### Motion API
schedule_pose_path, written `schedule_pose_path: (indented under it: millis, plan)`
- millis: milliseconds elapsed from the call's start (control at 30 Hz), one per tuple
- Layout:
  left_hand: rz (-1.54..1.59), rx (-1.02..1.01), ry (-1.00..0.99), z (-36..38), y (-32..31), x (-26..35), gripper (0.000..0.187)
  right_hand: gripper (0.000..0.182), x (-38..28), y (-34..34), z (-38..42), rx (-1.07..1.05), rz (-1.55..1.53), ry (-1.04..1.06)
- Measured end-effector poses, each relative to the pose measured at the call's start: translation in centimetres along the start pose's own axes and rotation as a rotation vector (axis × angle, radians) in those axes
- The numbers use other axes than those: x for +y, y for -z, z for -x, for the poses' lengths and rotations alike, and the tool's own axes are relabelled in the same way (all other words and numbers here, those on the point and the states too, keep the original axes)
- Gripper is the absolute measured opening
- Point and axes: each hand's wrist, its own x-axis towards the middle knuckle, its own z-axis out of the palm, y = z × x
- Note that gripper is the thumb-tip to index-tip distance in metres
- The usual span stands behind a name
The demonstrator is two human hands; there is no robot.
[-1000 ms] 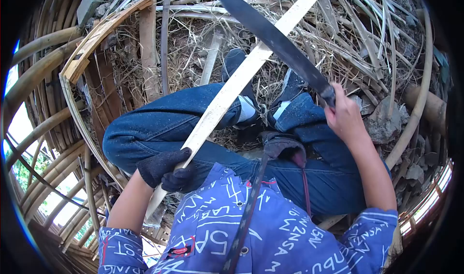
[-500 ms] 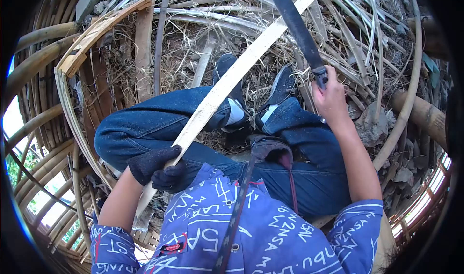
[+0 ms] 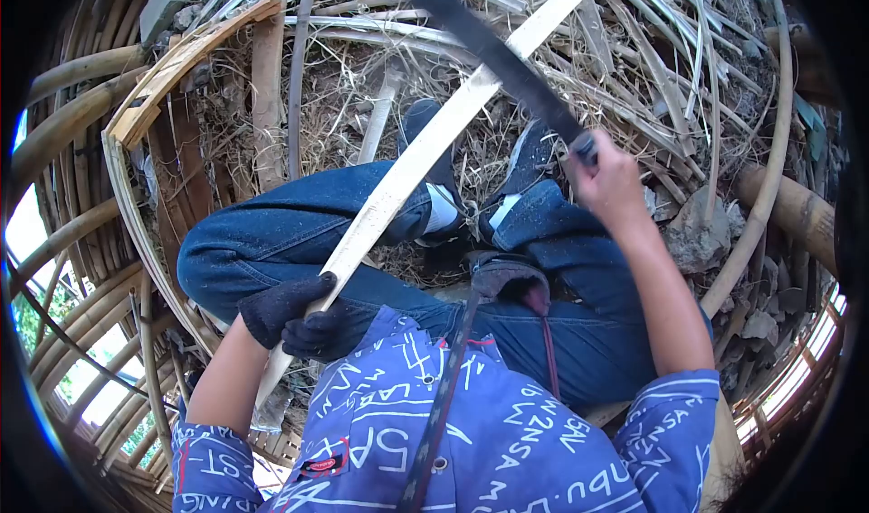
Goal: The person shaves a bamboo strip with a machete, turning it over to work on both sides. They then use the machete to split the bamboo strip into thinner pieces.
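A long pale strip of bamboo or wood (image 3: 398, 182) runs diagonally from lower left to upper right, across my crossed legs. My left hand (image 3: 294, 316), in a black glove, is closed around its lower part. Bare and closed, my right hand (image 3: 608, 176) grips the handle of a long dark machete (image 3: 516, 76). The blade points to the upper left and lies over the upper part of the strip, crossing it. From this view I cannot tell whether blade and strip touch.
An angled wooden frame (image 3: 172, 74) stands at the left beside bamboo poles (image 3: 72, 146). Shavings and split strips (image 3: 652, 78) litter the ground ahead. A thick bamboo pole (image 3: 797, 214) and grey stones (image 3: 701, 232) are at the right. A dark pouch (image 3: 511, 282) rests on my lap.
My right hand has moved slightly left and down, and the machete has swung left, so its blade now crosses the strip lower down. My left hand has stayed nearly still.
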Motion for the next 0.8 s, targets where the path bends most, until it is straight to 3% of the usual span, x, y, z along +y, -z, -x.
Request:
schedule_pose_path:
  millis: [33, 67, 233, 300, 367, 433, 467, 533, 667, 733, 800]
  plan:
    - [0.136, -0.124, 0.037, 0.0, 0.5, -0.3, 0.058, 0.026, 0.1, 0.4, -0.6, 0.011, -0.027, -0.072]
    - [0.143, -0.126, 0.037, -0.1, 0.2, -0.4, 0.058, 0.024, 1.0, 0.0, -0.8, 0.089, 0.027, -0.11]
    - [-0.03, 0.005, -0.001, 0.0, -1.0, 0.3, 0.058, 0.022, -0.8, -1.2, 0.8, 0.085, 0.024, -0.067]
    - [-0.018, -0.039, -0.001, -0.1, -0.4, 0.2, 0.058, 0.023, -0.9, -0.3, 0.2, 0.016, 0.069, 0.058]
    - [0.003, -0.089, -0.019, -0.2, -0.6, -0.2, 0.058, 0.019, 0.5, 0.4, -0.6, 0.045, 0.044, -0.044]
    - [-0.175, 0.123, -0.124, -0.5, -2.1, -0.4, 0.056, 0.019, 1.0, 0.6, -0.8, 0.109, 0.0, -0.115]
    - [-0.18, 0.12, -0.14, -0.5, -2.7, -0.5, 0.056, 0.019, 0.9, 0.5, -0.8, 0.114, -0.032, -0.119]
    - [-0.309, 0.376, -0.242, -0.7, -3.8, -0.8, 0.052, 0.022, 0.5, 0.2, -0.6, 0.122, -0.146, -0.168]
    - [-0.451, 0.505, -0.423, -1.1, -5.4, -2.3, 0.036, 0.025, 0.8, 1.1, -0.7, 0.188, -0.158, -0.178]
    - [-0.843, 0.764, -0.462, -1.0, -6.6, -3.0, 0.03, 0.027, 0.9, 1.7, -0.9, 0.25, -0.108, -0.155]
    - [-0.854, 0.806, -0.466, -0.7, -7.0, -3.8, 0.029, 0.03, 0.4, 2.2, -1.0, 0.305, -0.065, -0.153]
